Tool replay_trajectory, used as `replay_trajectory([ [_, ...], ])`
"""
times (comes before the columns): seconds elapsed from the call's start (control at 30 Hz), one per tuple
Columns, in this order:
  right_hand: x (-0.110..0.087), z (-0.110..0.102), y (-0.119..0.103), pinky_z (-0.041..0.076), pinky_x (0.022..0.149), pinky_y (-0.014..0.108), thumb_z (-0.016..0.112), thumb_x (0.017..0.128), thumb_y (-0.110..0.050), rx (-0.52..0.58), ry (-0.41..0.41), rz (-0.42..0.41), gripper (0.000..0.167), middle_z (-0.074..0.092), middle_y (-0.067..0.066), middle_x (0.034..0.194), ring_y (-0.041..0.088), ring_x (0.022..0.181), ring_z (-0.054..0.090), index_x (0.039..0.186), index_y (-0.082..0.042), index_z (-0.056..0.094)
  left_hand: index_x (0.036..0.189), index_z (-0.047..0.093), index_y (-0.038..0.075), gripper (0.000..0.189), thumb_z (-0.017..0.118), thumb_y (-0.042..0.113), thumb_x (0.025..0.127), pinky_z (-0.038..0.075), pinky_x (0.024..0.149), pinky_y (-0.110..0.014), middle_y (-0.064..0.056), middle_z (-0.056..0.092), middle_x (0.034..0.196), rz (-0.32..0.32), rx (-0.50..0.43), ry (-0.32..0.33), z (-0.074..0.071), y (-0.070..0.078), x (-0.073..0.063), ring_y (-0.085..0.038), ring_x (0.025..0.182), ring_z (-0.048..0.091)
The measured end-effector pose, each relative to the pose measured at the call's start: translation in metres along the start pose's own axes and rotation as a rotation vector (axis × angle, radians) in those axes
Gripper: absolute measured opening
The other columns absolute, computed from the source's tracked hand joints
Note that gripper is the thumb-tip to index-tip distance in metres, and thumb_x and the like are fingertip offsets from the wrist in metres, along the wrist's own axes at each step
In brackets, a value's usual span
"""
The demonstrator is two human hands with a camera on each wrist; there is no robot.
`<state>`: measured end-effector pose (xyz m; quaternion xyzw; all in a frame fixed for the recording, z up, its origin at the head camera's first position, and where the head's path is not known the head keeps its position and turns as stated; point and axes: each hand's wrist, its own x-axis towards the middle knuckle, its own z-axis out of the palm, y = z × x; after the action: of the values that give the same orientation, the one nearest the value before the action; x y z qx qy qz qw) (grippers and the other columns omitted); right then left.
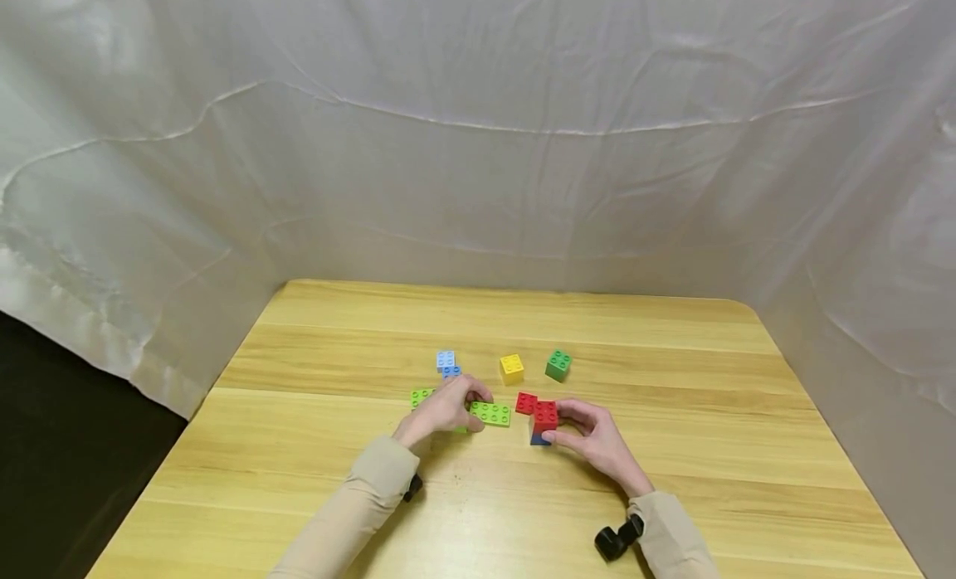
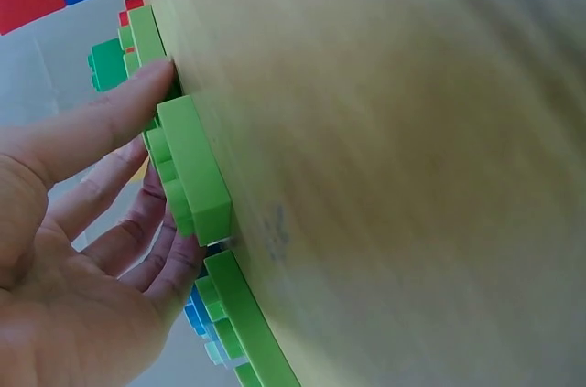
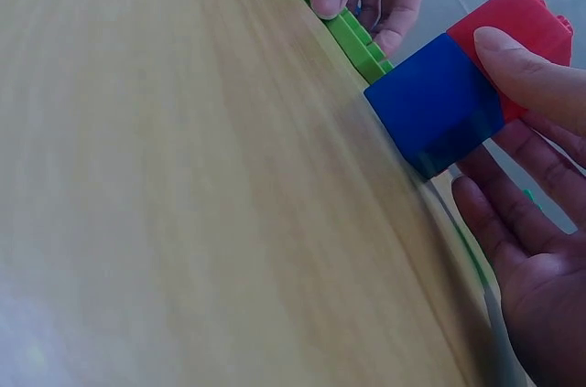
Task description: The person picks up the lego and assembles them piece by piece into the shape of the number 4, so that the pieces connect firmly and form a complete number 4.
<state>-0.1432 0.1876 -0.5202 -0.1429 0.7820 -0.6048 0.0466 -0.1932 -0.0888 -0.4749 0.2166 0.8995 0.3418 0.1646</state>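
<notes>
My left hand (image 1: 446,406) pinches the left end of a flat lime green brick (image 1: 493,414) low over the table, thumb in front and fingers behind. Another lime brick (image 2: 197,167) lies beneath that hand, mostly hidden from the head view. A third lime brick (image 1: 421,395) is further left, partly covered by the hand. On the right, my right hand (image 1: 601,438) holds a two-brick stack between thumb and fingers: a red brick (image 1: 546,411) on a blue brick (image 3: 439,103). Just left of this stack, a smaller-looking red brick (image 1: 526,403) lies beside the lime brick's right end.
Behind the hands stand a yellow brick (image 1: 511,369) and a dark green brick (image 1: 558,365). A light blue brick (image 1: 445,361) and a mid-blue brick (image 1: 451,371) are at the back left. Pale sheeting (image 1: 508,206) hangs beyond the wooden table (image 1: 672,355).
</notes>
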Motion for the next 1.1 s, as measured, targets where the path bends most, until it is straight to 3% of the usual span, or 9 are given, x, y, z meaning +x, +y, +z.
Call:
replay_trajectory([
  [0.3,0.0,0.0,0.001,0.057,0.095,0.02,0.08,0.084,-0.007,0.009,-0.005,-0.027,0.04,0.07,0.024,0.117,0.001,0.099,0.067,0.121,0.003,0.066,0.118,0.07,0.0,0.038,0.081,0.006,0.082,0.055,0.097,-0.045,-0.015,0.071,0.117,0.025,-0.024,-0.007,-0.003,-0.001,-0.001,-0.025,0.104,0.063],
  [0.6,0.0,0.001,0.002,0.057,0.094,0.02,0.08,0.084,-0.007,0.006,0.002,-0.025,0.041,0.071,0.022,0.115,0.001,0.099,0.067,0.12,0.004,0.066,0.125,0.067,-0.001,0.039,0.075,0.009,0.088,0.054,0.087,-0.037,-0.015,0.07,0.12,0.059,-0.048,0.011,-0.005,-0.002,-0.007,-0.021,0.098,0.059],
  [1.1,0.0,0.001,0.003,0.056,0.097,0.018,0.079,0.086,-0.007,0.01,-0.005,-0.02,0.04,0.069,0.026,0.117,0.0,0.101,0.065,0.121,0.005,0.065,0.132,0.06,-0.003,0.04,0.068,0.01,0.094,0.055,0.094,-0.044,-0.014,0.061,0.117,0.087,-0.118,0.142,-0.005,0.006,-0.026,-0.025,0.104,0.057],
])
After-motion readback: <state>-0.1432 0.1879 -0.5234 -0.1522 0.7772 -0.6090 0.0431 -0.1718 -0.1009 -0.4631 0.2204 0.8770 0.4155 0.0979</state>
